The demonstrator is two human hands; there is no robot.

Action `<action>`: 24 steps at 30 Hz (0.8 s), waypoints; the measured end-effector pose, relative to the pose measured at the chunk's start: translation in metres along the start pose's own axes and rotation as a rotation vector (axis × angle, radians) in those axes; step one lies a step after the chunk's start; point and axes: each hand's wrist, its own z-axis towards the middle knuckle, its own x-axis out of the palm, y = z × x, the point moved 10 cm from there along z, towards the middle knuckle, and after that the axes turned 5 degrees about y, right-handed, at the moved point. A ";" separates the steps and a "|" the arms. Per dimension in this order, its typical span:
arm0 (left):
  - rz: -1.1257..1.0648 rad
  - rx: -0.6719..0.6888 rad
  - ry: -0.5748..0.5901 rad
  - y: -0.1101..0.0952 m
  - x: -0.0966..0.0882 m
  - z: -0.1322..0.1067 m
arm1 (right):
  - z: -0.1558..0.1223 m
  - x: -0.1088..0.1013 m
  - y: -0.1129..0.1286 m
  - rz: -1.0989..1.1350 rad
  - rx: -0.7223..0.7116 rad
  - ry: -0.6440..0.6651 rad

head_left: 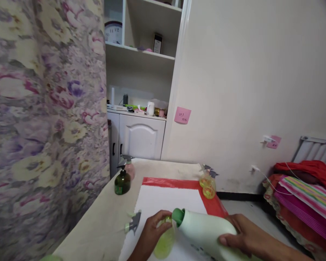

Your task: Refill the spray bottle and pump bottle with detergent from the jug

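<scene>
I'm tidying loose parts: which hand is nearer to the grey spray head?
Left. The left hand is just right of the grey spray head, gripping the small bottle; the right hand is farther right, holding the large pale bottle.

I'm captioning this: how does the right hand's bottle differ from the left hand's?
The pale bottle looks opaque; the yellowish bottle is translucent. The pale bottle is tipped well over; the yellowish bottle is nearly upright. The pale bottle looks bigger than the yellowish bottle. Both are held.

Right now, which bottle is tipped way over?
The big pale green bottle in the right hand; only it leans nearly sideways, toward the left hand.
</scene>
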 end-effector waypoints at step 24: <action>0.064 0.023 -0.026 -0.004 0.002 -0.001 | 0.004 -0.020 0.036 -0.632 0.024 -0.108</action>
